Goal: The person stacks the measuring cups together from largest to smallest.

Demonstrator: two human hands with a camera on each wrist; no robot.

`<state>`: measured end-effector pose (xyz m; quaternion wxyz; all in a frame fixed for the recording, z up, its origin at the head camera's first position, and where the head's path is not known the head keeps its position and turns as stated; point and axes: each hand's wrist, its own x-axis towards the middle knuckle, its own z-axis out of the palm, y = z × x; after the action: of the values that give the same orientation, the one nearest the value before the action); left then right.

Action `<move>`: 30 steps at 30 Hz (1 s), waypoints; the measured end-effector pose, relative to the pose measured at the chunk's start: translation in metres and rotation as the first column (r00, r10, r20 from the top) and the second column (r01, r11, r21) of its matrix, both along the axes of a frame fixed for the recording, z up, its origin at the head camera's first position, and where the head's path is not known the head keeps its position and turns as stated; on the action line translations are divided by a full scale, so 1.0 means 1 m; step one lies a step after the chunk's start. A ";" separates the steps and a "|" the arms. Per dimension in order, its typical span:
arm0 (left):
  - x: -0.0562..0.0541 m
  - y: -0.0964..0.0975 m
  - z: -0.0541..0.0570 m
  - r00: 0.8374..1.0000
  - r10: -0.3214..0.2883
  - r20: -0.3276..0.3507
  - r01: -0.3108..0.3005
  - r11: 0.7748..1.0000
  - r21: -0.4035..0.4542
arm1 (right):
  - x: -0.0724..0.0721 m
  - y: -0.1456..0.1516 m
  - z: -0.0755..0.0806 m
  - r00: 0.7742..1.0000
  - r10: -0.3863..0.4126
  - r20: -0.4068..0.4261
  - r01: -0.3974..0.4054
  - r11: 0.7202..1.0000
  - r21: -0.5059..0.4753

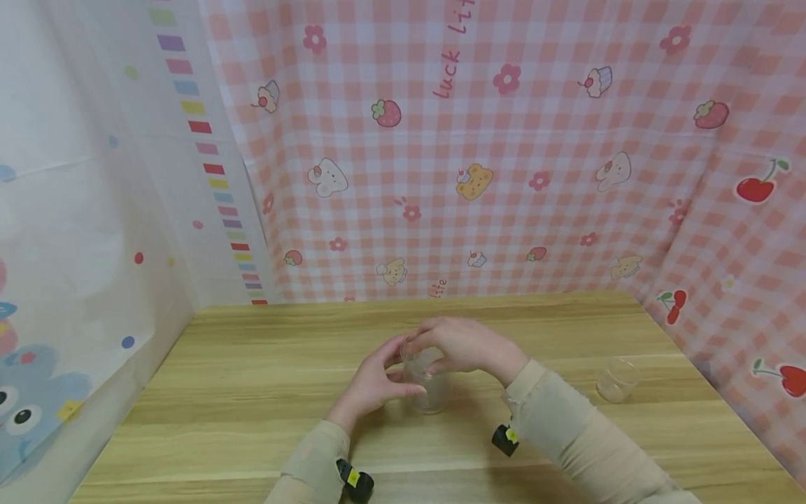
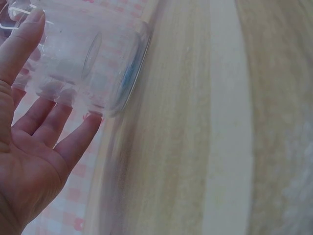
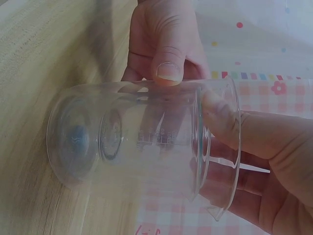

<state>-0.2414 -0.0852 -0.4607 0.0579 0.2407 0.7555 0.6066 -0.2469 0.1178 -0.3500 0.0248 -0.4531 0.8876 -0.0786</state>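
A large clear glass beaker [image 1: 433,402] is upright on the wooden table. Inside it is a smaller glass beaker [image 3: 171,161] with printed graduations, its base raised above the larger one's bottom. My left hand [image 1: 373,381] holds the large beaker from the left, thumb on the near side and fingers round the far side. From above, my right hand [image 1: 469,344] reaches into the mouth; its thumb and fingers pinch the small beaker's rim. A bluish patch [image 3: 78,134] shows at the large beaker's bottom.
Another small clear beaker [image 1: 617,381] stands on the table [image 1: 252,434] to the right, beyond my right forearm. Behind the table hangs a pink checked curtain [image 1: 428,154]. White printed cloth [image 1: 107,210] borders the left side.
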 end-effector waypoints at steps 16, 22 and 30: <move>0.002 0.001 0.002 1.000 -0.002 0.009 0.002 1.000 0.009 | 0.002 0.000 -0.001 1.000 -0.022 -0.009 0.022 1.000 -0.003; 0.002 0.001 0.001 1.000 -0.004 0.005 0.004 1.000 0.009 | 0.004 -0.001 0.000 0.999 -0.035 0.014 0.035 0.999 -0.008; 0.001 0.001 0.001 1.000 0.003 0.001 -0.003 1.000 -0.002 | 0.004 -0.001 0.000 0.999 -0.028 0.016 0.028 0.999 -0.022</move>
<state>-0.2401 -0.0845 -0.4592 0.0574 0.2391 0.7565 0.6061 -0.2432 0.1169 -0.3499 0.0255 -0.4403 0.8927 -0.0922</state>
